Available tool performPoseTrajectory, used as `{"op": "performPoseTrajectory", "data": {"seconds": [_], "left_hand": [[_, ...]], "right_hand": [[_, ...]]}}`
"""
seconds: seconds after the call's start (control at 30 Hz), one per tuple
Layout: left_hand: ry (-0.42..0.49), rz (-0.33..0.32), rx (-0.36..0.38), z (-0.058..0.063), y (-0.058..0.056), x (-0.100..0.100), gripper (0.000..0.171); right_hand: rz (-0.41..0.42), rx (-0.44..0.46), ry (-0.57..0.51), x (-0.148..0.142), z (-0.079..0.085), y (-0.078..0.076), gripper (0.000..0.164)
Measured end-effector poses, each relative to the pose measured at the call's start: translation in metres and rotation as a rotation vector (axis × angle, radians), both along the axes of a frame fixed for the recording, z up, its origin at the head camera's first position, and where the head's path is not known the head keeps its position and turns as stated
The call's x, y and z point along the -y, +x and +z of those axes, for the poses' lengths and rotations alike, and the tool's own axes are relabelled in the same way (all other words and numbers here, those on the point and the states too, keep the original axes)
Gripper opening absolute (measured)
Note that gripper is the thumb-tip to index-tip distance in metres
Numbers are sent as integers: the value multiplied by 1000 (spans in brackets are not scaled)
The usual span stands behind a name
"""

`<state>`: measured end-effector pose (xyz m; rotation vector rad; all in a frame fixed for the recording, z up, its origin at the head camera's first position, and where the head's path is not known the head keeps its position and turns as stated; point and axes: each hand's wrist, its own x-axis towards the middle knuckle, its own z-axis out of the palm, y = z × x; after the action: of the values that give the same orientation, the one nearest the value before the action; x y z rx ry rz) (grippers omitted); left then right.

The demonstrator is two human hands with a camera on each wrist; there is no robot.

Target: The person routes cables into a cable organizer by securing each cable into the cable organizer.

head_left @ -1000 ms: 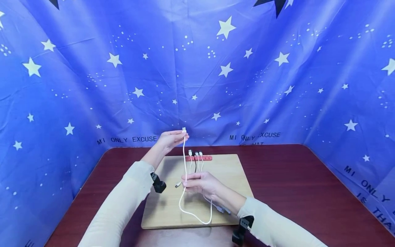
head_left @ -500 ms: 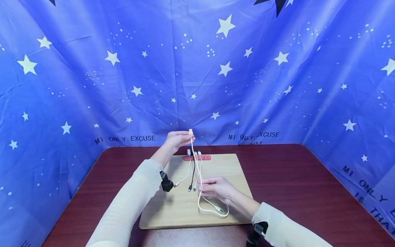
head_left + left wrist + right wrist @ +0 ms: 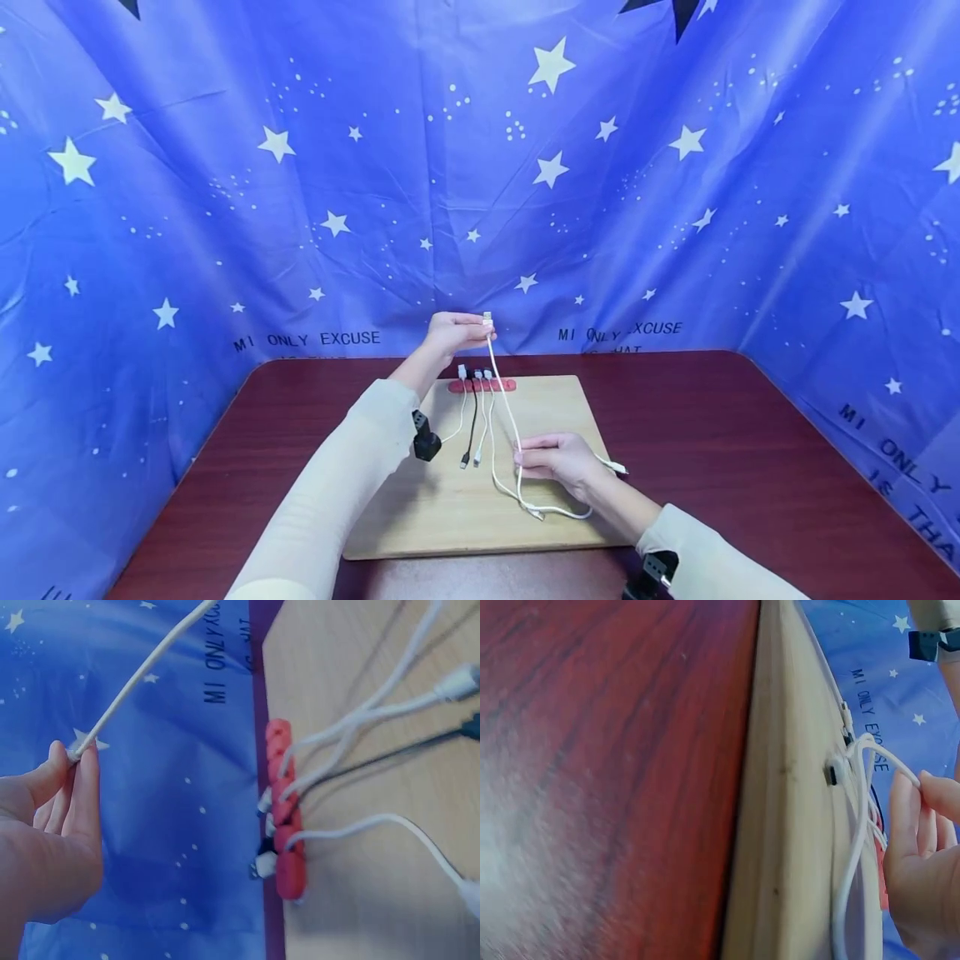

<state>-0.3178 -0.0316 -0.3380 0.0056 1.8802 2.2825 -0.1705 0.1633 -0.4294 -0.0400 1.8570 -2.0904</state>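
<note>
My left hand [image 3: 459, 331] pinches a white USB cable [image 3: 504, 392] just below its plug [image 3: 487, 317], which points up above the board's far edge. Lower and to the right, my right hand [image 3: 555, 458] pinches the same cable between thumb and fingers. From there the cable bends down and passes under the right wrist. A white plug [image 3: 617, 467] shows beyond that wrist. A red cable holder [image 3: 510, 385] lies along the board's far edge, gripping several white cables and a black cable [image 3: 472, 417]. In the left wrist view, the red holder [image 3: 291, 874] shows their plugs over the edge.
The light wooden board [image 3: 420, 517] lies on a dark red table [image 3: 712, 458]. Loose cable ends lie across the board, one white plug [image 3: 536, 515] near its front. Blue star-printed cloth [image 3: 420, 167] hangs behind and at both sides.
Both hands have moved to the right, carrying the white cable with them. Its upper plug now stands farther right above the red holder. Both hands have kept their pinch.
</note>
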Motion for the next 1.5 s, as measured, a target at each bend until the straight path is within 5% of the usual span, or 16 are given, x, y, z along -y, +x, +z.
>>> {"op": "performPoseTrajectory", "data": {"seconds": [0.3,0.73,1.2,1.5], "left_hand": [[-35,42,37,3,-3,-10,34],[-77,18,26,-4,-3,-17,32],[-86,-37,79,-30,-10,-11,35],[-47,-20,96,-43,-11,-13,35]], "right_hand": [[-65,-79,100,-6,0,-4,41],[-58,-35,50,3,-1,4,39],[-56,-21,76,11,-9,13,35],[-138,-26,107,14,-9,15,35]]}}
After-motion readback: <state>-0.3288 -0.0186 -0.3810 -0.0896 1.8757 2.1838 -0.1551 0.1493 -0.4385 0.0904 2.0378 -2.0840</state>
